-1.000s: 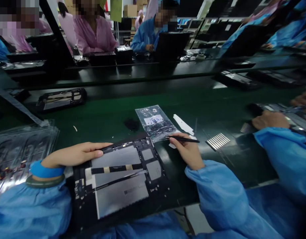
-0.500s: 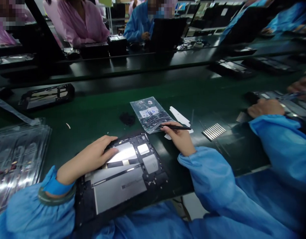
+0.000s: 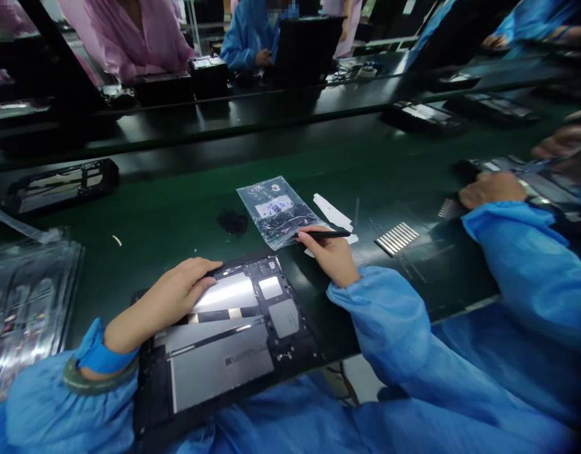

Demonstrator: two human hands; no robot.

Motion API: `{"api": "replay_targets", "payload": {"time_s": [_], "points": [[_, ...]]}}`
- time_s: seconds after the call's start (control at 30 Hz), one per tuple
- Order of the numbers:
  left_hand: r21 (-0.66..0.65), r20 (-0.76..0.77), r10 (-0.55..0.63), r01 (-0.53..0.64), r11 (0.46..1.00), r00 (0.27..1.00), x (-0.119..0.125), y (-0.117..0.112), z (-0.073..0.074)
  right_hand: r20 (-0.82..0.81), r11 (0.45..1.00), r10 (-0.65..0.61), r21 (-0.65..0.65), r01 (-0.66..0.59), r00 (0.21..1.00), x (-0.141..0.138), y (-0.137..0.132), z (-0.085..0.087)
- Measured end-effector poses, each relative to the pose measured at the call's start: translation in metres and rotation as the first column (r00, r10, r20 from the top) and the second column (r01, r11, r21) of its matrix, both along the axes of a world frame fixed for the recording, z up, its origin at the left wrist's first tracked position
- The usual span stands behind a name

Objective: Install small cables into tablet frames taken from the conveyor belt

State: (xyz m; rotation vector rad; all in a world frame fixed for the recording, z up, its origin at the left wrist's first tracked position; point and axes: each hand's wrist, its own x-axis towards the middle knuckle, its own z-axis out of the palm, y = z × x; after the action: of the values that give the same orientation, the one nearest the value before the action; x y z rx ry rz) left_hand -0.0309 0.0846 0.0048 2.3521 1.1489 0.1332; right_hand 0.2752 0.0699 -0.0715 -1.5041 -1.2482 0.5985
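Note:
An opened tablet chassis (image 3: 233, 340) with silver panels and a black frame lies at the near edge of the green bench. My left hand (image 3: 176, 293) rests on its upper left corner, fingers curled and pressing down. My right hand (image 3: 330, 252) is closed on black tweezers (image 3: 324, 234), whose tip touches a clear plastic bag of small black parts (image 3: 274, 211) just beyond the chassis.
A small heap of black parts (image 3: 232, 221), white paper strips (image 3: 334, 213) and a row of silver strips (image 3: 397, 238) lie around the bag. Clear trays (image 3: 25, 302) are stacked at left. A co-worker's hand (image 3: 491, 188) and blue sleeve are at right. Another chassis (image 3: 58, 185) lies on the belt.
My left hand slid from lying along the chassis's top edge to pressing on its upper left corner. My right hand kept the tweezers at the bag. The view tilted downward.

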Motion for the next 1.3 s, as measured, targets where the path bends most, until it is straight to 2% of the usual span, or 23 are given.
{"api": "replay_targets", "payload": {"time_s": [0.33, 0.57, 0.63, 0.73, 0.83, 0.93, 1.07, 1.17, 1.3], "points": [[0.012, 0.014, -0.017, 0.017, 1.000, 1.000, -0.001, -0.001, -0.001, 0.003, 0.999, 0.031, 0.008, -0.031, 1.000, -0.001, 0.001, 0.004], [0.003, 0.014, -0.019, 0.019, 1.000, 1.000, -0.001, 0.001, -0.003, -0.050, 1.000, 0.028, 0.006, -0.028, 0.998, 0.000, 0.000, 0.003], [0.007, 0.026, 0.009, -0.009, 1.000, 1.000, -0.003, -0.001, -0.002, -0.082, 1.000, 0.026, 0.004, -0.025, 0.996, 0.000, -0.005, 0.009], [0.047, 0.084, 0.080, -0.084, 0.995, 0.993, -0.005, -0.009, 0.005, -0.131, 0.999, 0.043, -0.006, -0.044, 0.990, -0.007, -0.018, 0.027], [0.009, 0.163, 0.083, -0.086, 0.996, 0.983, -0.003, -0.021, 0.016, -0.233, 0.990, 0.127, -0.022, -0.136, 0.964, -0.025, -0.029, 0.050], [-0.066, 0.253, 0.055, -0.039, 0.997, 0.966, 0.002, -0.034, 0.023, -0.371, 0.941, 0.286, -0.064, -0.331, 0.884, -0.052, -0.035, 0.070], [-0.119, 0.409, 0.097, -0.052, 0.992, 0.908, 0.011, -0.051, 0.022, -0.540, 0.813, 0.426, -0.124, -0.569, 0.726, -0.087, -0.034, 0.085], [-0.181, 0.505, 0.211, -0.137, 0.974, 0.837, 0.015, -0.061, 0.017, -0.648, 0.751, 0.414, -0.154, -0.642, 0.640, -0.102, -0.031, 0.088], [-0.327, 0.561, 0.375, -0.219, 0.919, 0.738, 0.016, -0.068, 0.015, -0.730, 0.708, 0.322, -0.238, -0.665, 0.603, -0.108, -0.029, 0.088]]}}
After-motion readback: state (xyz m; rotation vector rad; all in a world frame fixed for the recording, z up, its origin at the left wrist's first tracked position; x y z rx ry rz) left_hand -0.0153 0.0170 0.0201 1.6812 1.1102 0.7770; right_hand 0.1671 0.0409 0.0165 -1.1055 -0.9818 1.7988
